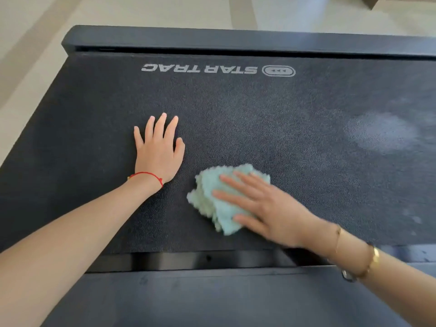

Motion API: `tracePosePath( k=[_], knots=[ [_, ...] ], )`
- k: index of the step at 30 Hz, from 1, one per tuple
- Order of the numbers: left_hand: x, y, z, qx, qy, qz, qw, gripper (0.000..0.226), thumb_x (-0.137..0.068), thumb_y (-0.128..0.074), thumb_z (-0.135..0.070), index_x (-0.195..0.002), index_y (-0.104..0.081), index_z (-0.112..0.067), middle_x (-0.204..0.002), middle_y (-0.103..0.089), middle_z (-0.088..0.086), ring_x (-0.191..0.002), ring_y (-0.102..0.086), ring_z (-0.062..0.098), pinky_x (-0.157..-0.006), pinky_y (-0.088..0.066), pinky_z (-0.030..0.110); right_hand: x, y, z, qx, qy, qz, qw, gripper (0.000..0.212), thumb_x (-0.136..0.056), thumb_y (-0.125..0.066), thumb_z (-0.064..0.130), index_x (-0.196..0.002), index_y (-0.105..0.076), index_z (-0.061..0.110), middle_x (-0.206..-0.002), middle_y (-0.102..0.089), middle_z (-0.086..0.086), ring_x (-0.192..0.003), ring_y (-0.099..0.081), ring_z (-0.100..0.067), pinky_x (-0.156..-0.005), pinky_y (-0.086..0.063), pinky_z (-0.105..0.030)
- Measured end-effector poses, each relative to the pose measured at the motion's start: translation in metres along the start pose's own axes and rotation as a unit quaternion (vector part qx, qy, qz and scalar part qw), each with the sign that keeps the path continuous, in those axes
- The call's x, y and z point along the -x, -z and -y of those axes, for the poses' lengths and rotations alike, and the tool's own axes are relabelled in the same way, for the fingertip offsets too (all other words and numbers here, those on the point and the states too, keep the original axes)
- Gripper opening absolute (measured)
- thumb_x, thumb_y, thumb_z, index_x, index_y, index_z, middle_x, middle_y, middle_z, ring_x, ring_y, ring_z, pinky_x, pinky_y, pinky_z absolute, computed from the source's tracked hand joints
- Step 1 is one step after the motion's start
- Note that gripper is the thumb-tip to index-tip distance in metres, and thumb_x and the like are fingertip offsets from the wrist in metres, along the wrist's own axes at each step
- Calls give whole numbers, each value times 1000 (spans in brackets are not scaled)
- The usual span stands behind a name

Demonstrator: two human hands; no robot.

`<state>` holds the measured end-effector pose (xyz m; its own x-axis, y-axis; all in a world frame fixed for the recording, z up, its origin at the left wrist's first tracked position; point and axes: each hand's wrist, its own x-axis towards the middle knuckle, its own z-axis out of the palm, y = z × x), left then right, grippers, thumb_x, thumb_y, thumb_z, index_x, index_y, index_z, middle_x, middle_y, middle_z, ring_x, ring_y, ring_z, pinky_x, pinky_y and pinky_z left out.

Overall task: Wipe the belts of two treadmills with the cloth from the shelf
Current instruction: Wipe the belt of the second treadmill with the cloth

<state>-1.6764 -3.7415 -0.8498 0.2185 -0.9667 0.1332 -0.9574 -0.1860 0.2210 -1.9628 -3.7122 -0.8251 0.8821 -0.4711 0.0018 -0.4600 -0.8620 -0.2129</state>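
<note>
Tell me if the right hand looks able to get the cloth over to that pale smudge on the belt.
Probably yes. The right hand presses the cloth flat on the belt, and only bare belt lies between it and the smudge, farther right.

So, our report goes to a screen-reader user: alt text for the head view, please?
A right hand presses a pale green cloth flat on a black treadmill belt. The left hand rests flat on the belt beside it.

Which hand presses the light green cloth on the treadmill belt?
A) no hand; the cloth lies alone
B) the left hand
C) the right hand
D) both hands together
C: the right hand lies flat on the cloth, while the left hand rests on the bare treadmill belt.
</note>
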Motion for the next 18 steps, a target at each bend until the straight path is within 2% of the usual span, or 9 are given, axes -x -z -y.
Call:
tracePosePath(
  k=[2,4,6,7,9,12,14,16,18],
  knots=[
    [1,0,0,-5,-1,5,1000,55,-103,-31,-35,-156,-24,-23,-163,-20,5,-151,-11,28,-120,-5,59,-23,1,-38,6,-89,-42,995,54,-102,-28,48,-153,-28,29,-162,-17,-3,-150,-13,-25,-123,-1,-36],
    [0,0,1,-9,1,11,1000,55,-103,-28,-36,-157,-22,-24,-164,-19,5,-152,-10,27,-121,-4,59,-46,5,-69,-8,-213,-79,974,57,-100,-27,51,-152,-28,30,-162,-19,-5,-150,-14,-30,-120,2,-37],
    [1,1,0,-9,0,11,1000,55,-103,-28,-36,-157,-22,-23,-164,-19,5,-152,-10,27,-121,-4,59,-60,4,-70,-7,-271,-85,959,54,-101,-30,47,-153,-27,32,-162,-17,-5,-150,-11,-32,-120,3,-39],
    [1,1,0,-9,0,10,1000,55,-103,-28,-36,-157,-22,-23,-164,-19,5,-152,-10,27,-121,-4,59,-61,-1,-60,-1,-259,-86,962,53,-102,-30,46,-153,-28,31,-162,-19,-6,-149,-12,-34,-120,2,-42],
    [1,0,0,-6,0,8,1000,55,-103,-29,-35,-156,-23,-23,-164,-19,5,-152,-10,27,-121,-4,59,-50,-8,-23,5,-176,-82,981,54,-101,-27,47,-152,-29,31,-161,-22,-6,-148,-16,-34,-120,-2,-45],
    [1,0,0,0,-2,4,1000,55,-103,-30,-35,-156,-25,-23,-163,-20,6,-151,-11,27,-120,-5,59,-12,-11,25,-9,-74,-42,996,52,-103,-29,46,-154,-22,35,-164,-12,1,-151,-6,-25,-123,-1,-42],
    [0,-1,1,-1,-2,4,1000,55,-103,-30,-35,-156,-25,-22,-163,-20,6,-151,-11,27,-120,-5,59,5,-6,27,-19,-42,-25,999,52,-104,-28,48,-154,-18,37,-164,-8,5,-152,-3,-20,-123,-2,-39],
    [1,-1,0,-1,-1,6,1000,55,-103,-29,-35,-156,-24,-22,-163,-20,6,-152,-10,27,-120,-4,59,8,-1,1,-8,-53,-30,998,52,-104,-29,47,-154,-21,35,-164,-11,4,-151,-9,-20,-123,-6,-40],
    [0,-1,0,-4,-3,9,1000,55,-103,-29,-35,-156,-23,-22,-164,-19,6,-152,-9,27,-121,-4,59,-6,1,-44,5,-116,-54,992,52,-103,-27,47,-153,-26,32,-162,-18,-2,-150,-16,-25,-123,-10,-43]
  ],
)
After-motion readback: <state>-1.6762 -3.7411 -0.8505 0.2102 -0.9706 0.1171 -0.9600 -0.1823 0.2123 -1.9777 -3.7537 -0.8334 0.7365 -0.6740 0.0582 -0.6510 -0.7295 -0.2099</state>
